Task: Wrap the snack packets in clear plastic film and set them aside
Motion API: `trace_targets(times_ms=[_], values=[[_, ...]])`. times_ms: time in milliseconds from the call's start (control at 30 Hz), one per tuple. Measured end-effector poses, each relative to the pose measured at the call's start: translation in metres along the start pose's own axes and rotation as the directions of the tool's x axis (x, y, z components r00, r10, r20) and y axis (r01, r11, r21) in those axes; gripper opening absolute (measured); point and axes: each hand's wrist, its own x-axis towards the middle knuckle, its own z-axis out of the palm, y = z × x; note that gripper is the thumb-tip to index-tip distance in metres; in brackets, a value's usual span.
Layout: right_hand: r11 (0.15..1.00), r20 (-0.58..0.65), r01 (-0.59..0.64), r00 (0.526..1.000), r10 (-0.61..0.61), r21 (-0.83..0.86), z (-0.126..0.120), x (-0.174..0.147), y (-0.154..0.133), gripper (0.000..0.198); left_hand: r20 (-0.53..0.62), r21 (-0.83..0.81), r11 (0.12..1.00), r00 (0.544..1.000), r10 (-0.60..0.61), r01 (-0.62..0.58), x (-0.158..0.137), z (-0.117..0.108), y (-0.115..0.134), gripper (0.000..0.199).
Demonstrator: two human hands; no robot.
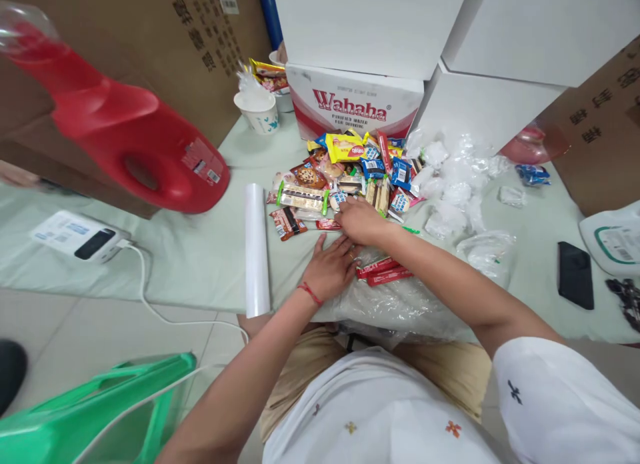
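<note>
Packaged snacks lie in a loose heap at the middle of a surface covered in pale green cloth, and from my head view both hands meet at the heap's near edge. I have the right hand stretched in from the right, palm down, its fingers bent over the closest packets. The left hand, with a red cord bracelet at its wrist, lies palm down just below it, fingers extended and the thumb set apart. The fingertips are partly hidden, so I cannot tell whether either hand grips anything.

The wrappers are glossy and crinkled: a yellow packet sits at the back, small square blue packets lie to the right, and a clear wafer pack with green ends lies to the left. Narrow red stick packets rest beneath my right forearm, beside a thin, rumpled clear plastic bag. A smooth white roll lies left of the hands.

Behind the heap stands a Wahaha water carton. Left of it, a paper cup holds crumpled clear film. A red plastic jug with a moulded handle stands farther left.
</note>
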Motion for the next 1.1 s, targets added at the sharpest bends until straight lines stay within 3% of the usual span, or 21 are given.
trace_targets(times_ms=[100, 133, 200, 233, 300, 367, 500, 633, 700, 767, 833, 867, 967, 1033, 1100], values=[[0.977, -0.120, 0.029, 0.993, -0.003, 0.211, -0.016, -0.008, 0.025, 0.031, 0.001, 0.003, 1.000, 1.000, -0.001, 0.001, -0.001, 0.000, 0.000, 0.046], [0.955, -0.175, 0.011, 0.984, 0.043, 0.297, -0.022, -0.009, 0.039, 0.032, 0.002, 0.002, 1.000, 1.000, 0.000, 0.000, -0.001, 0.000, 0.000, 0.046], [0.884, -0.206, -0.141, 0.945, 0.255, 0.446, -0.035, -0.007, 0.074, 0.031, 0.005, -0.002, 1.000, 1.000, 0.000, 0.000, -0.002, 0.000, 0.000, 0.047], [0.832, -0.180, -0.266, 0.902, 0.393, 0.487, -0.039, -0.004, 0.094, 0.030, 0.007, -0.004, 1.000, 1.000, -0.002, 0.002, -0.002, 0.000, 0.000, 0.047], [0.714, -0.101, -0.521, 0.771, 0.629, 0.467, -0.045, 0.009, 0.131, 0.032, 0.011, -0.009, 1.000, 1.000, -0.007, 0.007, -0.002, 0.001, 0.000, 0.047], [0.629, -0.036, -0.685, 0.665, 0.746, 0.368, -0.043, 0.027, 0.157, 0.039, 0.014, -0.013, 1.000, 1.000, -0.009, 0.009, -0.001, 0.001, -0.001, 0.047], [0.602, -0.027, -0.766, 0.613, 0.790, 0.226, -0.027, 0.060, 0.172, 0.055, 0.016, -0.006, 1.000, 1.000, -0.006, 0.006, -0.001, 0.000, -0.001, 0.048], [0.550, -0.038, -0.772, 0.570, 0.821, 0.318, -0.021, 0.065, 0.172, 0.042, 0.025, 0.008, 1.000, 1.000, -0.004, 0.004, -0.001, 0.000, -0.001, 0.048], [0.569, -0.094, -0.725, 0.583, 0.807, 0.388, -0.028, 0.052, 0.171, 0.040, 0.029, 0.013, 1.000, 1.000, -0.006, 0.006, -0.001, 0.000, -0.001, 0.048], [0.649, -0.224, -0.615, 0.626, 0.747, 0.447, -0.043, 0.026, 0.164, 0.037, 0.026, 0.016, 1.000, 1.000, -0.006, 0.006, -0.001, 0.001, -0.002, 0.048], [0.764, -0.333, -0.457, 0.709, 0.622, 0.455, -0.060, -0.008, 0.145, 0.033, 0.021, 0.018, 1.000, 1.000, -0.003, 0.003, -0.001, 0.002, -0.002, 0.049], [0.820, -0.349, -0.365, 0.772, 0.531, 0.442, -0.066, -0.027, 0.131, 0.032, 0.017, 0.020, 1.000, 1.000, -0.003, 0.002, -0.001, 0.003, -0.002, 0.050], [0.929, -0.211, -0.092, 0.961, 0.177, 0.359, -0.065, -0.082, 0.080, 0.021, 0.015, 0.029, 1.000, 1.000, -0.008, 0.007, -0.001, 0.003, -0.002, 0.050], [0.954, -0.054, 0.049, 0.998, -0.035, 0.297, -0.047, -0.109, 0.048, 0.015, 0.024, 0.039, 0.999, 1.000, -0.010, 0.009, 0.000, 0.002, -0.001, 0.048], [0.967, 0.032, 0.109, 0.992, -0.120, 0.229, -0.021, -0.126, 0.025, 0.019, 0.035, 0.048, 0.999, 0.999, -0.009, 0.007, 0.000, 0.000, 0.000, 0.049]])
